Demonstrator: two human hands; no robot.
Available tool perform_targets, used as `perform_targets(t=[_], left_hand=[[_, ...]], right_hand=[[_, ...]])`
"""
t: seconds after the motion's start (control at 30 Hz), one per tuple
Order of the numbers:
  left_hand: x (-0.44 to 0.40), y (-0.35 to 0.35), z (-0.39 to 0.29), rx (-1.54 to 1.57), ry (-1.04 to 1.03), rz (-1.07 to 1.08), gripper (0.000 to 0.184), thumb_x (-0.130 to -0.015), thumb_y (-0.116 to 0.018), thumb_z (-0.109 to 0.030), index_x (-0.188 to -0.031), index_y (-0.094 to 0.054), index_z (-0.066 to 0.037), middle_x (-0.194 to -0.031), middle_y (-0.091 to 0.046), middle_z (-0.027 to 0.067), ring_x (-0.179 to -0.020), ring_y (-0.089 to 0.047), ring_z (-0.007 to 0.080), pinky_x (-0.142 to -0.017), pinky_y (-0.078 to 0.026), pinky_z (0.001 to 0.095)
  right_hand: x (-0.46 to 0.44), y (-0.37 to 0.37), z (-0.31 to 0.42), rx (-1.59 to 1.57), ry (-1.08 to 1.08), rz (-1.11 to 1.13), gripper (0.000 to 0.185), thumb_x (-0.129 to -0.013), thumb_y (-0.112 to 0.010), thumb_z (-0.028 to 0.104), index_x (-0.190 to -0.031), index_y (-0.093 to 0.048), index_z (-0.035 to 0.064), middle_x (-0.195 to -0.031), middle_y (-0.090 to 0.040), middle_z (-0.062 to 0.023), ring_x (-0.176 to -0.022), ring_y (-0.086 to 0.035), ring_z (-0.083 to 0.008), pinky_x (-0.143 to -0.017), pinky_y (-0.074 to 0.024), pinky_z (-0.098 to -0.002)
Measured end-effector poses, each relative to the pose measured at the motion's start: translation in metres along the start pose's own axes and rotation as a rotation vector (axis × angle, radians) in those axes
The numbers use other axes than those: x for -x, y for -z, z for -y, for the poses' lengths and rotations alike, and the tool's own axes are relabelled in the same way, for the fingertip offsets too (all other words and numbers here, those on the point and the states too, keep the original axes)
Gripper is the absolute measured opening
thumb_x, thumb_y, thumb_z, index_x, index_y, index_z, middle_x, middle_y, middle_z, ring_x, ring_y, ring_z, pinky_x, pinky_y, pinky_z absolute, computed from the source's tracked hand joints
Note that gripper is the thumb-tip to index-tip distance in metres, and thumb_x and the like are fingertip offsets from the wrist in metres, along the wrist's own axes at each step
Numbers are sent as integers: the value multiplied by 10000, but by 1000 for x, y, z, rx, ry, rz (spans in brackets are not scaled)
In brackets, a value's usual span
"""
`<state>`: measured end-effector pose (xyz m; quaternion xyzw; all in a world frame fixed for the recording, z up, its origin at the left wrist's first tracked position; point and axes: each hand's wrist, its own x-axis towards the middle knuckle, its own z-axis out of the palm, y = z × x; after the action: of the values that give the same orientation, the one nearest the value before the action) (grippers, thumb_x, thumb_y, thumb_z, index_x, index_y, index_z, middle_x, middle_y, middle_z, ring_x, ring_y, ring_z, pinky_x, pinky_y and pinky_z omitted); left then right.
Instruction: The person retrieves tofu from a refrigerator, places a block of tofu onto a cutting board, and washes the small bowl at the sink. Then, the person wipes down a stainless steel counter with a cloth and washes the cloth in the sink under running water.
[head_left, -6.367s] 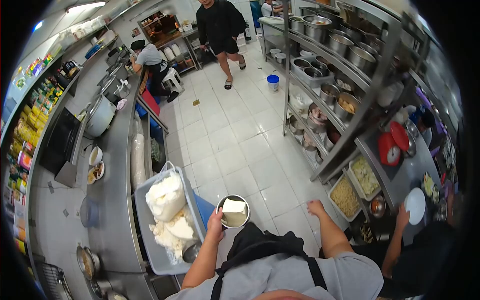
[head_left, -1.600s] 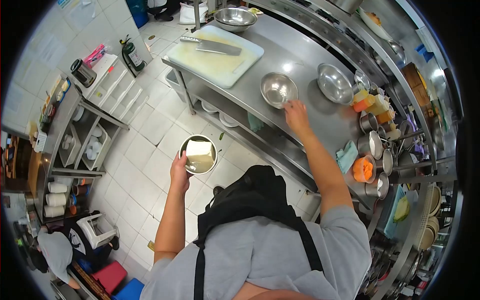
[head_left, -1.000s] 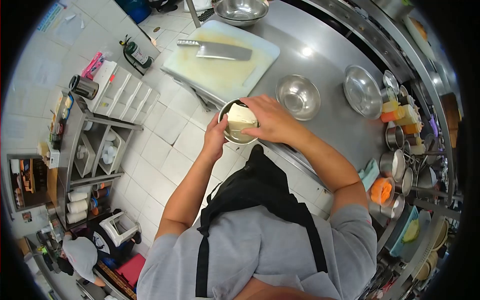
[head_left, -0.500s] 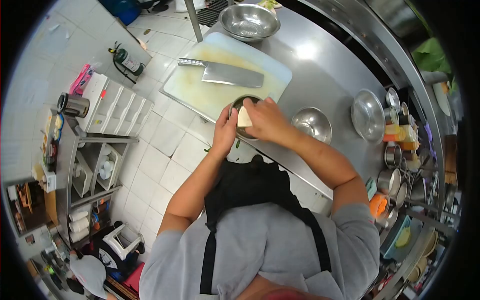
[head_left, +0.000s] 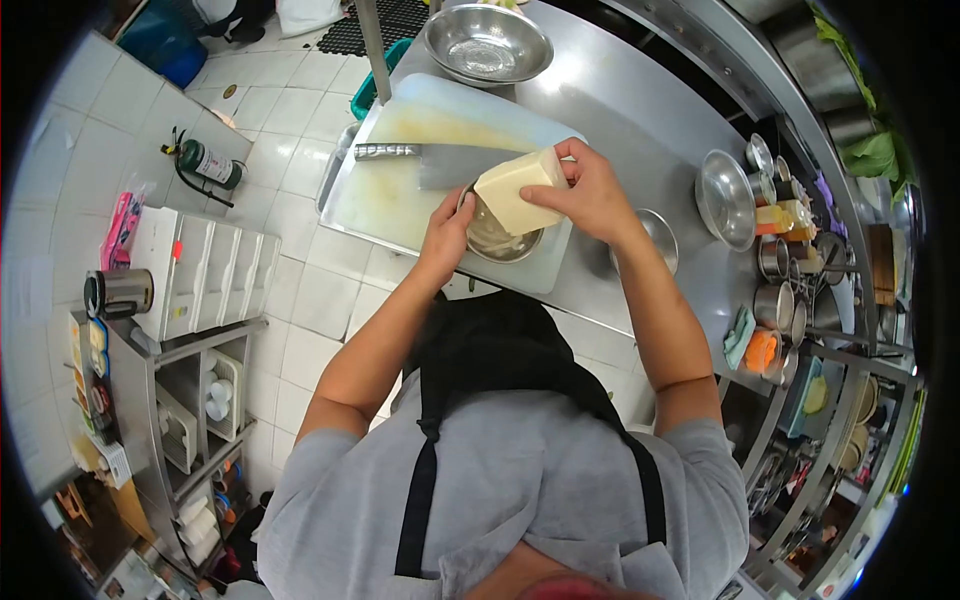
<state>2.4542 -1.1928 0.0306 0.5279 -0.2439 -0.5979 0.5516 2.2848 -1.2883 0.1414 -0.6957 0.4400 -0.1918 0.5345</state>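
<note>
Block (head_left: 518, 198) pinched in right hand (head_left: 596, 200), bowl (head_left: 500, 242) gripped by left hand (head_left: 445, 240); smooth sides, weak pinch could drop it near cleaver (head_left: 448, 166).

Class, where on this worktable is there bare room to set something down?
The worktable is bare between the far bowl, the cutting board and the large bowl beside the bottles. The board is also bare between the cleaver handle and left hand. Crowded: around the white block, and by the bottles and pots.
</note>
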Motion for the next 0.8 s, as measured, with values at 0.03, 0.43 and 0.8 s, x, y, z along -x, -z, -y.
perform_targets(t=[0.03, 0.43, 0.8], left_hand=[[0, 1, -2, -5, 3, 11, 388, -999, -457, -261, -1299, -520, -22, -1211, -594, 91, -1128, -515, 165, -971, -385, 283], [10, 21, -18, -46, 6, -9, 410, -989, -486, -271, -1309, -516, -17, -1232, -584, 85, -1150, -505, 165, -989, -374, 287], [28, 53, -23, -89, 25, -96, 433, -986, -488, -298, -1324, -506, -28, -1254, -569, 101, -1176, -488, 172, -1010, -353, 291]], right_hand=[[-1, -1, -1, -14, -10, -20, 412, -754, -770, 73, -1052, -501, -20, -924, -688, -144, -823, -670, -167, -722, -534, -292], [-27, 6, -46, -488, -142, -284, 432, -801, -739, 169, -1113, -519, -33, -979, -656, -138, -859, -652, -180, -768, -519, -295], [-85, -7, -102, -130, -338, -251, 571, -687, -800, 318, -1042, -570, -66, -939, -652, -159, -794, -643, -216, -701, -515, -320]])
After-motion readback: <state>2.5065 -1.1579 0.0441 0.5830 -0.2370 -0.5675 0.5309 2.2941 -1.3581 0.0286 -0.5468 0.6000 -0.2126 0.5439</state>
